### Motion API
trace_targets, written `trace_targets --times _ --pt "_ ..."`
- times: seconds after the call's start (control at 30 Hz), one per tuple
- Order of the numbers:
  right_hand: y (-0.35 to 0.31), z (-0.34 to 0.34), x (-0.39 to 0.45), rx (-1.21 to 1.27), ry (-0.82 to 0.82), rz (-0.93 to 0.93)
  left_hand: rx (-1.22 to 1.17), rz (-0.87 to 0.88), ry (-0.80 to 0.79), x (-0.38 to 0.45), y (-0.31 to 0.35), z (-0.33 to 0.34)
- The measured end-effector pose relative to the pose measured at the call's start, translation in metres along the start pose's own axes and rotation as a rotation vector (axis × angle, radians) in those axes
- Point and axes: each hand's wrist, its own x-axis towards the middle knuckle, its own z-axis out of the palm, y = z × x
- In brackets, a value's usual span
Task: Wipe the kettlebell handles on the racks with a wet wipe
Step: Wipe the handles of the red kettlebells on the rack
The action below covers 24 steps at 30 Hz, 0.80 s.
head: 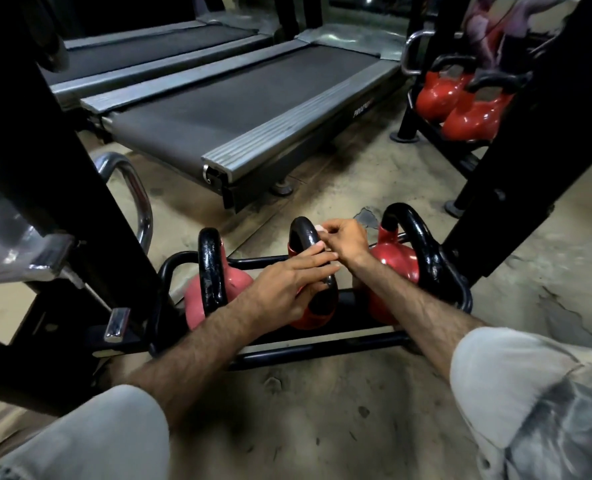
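Resting across the black handle point(303, 237) of the middle red kettlebell point(310, 315), the left hand point(287, 289) lies with straight fingers laid along the loop. The right hand point(344, 239), just right of the handle's top, has its fingers curled, pinching a small white wet wipe point(320, 228) against the handle. The kettlebell sits in a low black rack point(322, 348) between two others, left point(211, 282) and right point(401, 261). A treadmill point(253, 109) stands beyond.

place: gym | evidence: treadmills point(239, 109), racked kettlebells point(460, 98)
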Motion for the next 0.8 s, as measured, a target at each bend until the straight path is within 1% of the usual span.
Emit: trace_targets --times 0.07,0.13,0.2,0.27,0.33,0.4,0.47,0.53,0.63,0.67,0.73,0.8 --pt "-0.016 -0.011 -0.006 0.141 0.073 0.086 -0.012 -0.032 -0.012 -0.001 0.004 -0.001" --pt "-0.029 -0.024 -0.014 0.258 0.036 0.130 -0.008 -0.073 -0.046 0.000 0.004 -0.006" --pt "-0.050 -0.045 -0.032 0.546 -0.026 0.206 0.019 -0.080 -0.112 0.008 0.007 -0.017" --pt "-0.063 -0.065 -0.047 0.783 -0.055 0.223 0.079 -0.113 -0.189 0.021 0.017 -0.029" --pt "-0.069 -0.085 -0.061 0.837 -0.106 0.186 0.187 -0.150 -0.185 0.034 0.026 -0.036" --pt "-0.064 -0.104 -0.074 0.763 -0.105 0.120 0.221 -0.225 -0.126 0.040 0.033 -0.036" --pt "-0.049 -0.130 -0.086 0.694 -0.044 0.104 0.233 -0.295 -0.111 0.045 0.047 -0.031" --pt "-0.027 -0.155 -0.090 0.592 0.072 0.095 0.238 -0.359 -0.115 0.048 0.059 -0.025" --pt "0.001 -0.192 -0.087 0.348 0.260 0.048 0.230 -0.430 -0.119 0.056 0.084 -0.011" --pt "0.008 -0.206 -0.088 0.272 0.294 0.024 0.203 -0.447 -0.109 0.059 0.095 -0.001" --pt "0.018 -0.221 -0.091 0.122 0.343 -0.087 0.155 -0.476 -0.105 0.069 0.113 0.015" --pt "0.025 -0.221 -0.098 0.021 0.338 -0.208 0.115 -0.506 -0.097 0.078 0.125 0.028"
